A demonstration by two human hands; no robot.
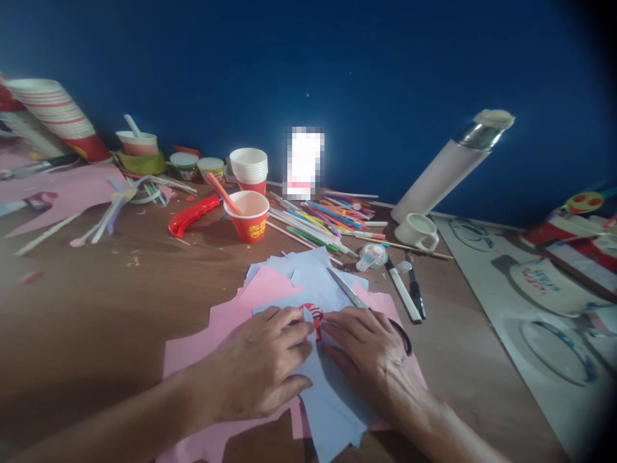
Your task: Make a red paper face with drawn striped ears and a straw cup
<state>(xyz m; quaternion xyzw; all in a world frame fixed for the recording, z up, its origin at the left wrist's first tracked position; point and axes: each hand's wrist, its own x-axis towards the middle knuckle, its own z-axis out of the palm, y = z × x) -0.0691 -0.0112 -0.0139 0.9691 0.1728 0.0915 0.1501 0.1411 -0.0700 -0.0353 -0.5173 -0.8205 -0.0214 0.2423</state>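
Observation:
My left hand (270,363) lies palm down with its fingers apart, over blue and pink paper. From the other side my right hand (369,354) rests on the same stack, fingers spread. Between the fingertips of both hands sits a small red cut piece with dark lines (315,315), touched by them and partly covered. Beneath is light blue paper (332,402) with jagged edges, over pink paper (187,360). Scissors (348,289) with a black handle lie open-side away, partly under my right hand.
A red paper cup (248,218) and stacked cups (248,168) stand ahead, beside a red-handled tool (193,215). Colourful straws (328,222), a white mug (417,230), a leaning flask (448,167), a marker (403,292) and a pen (415,289) are further right.

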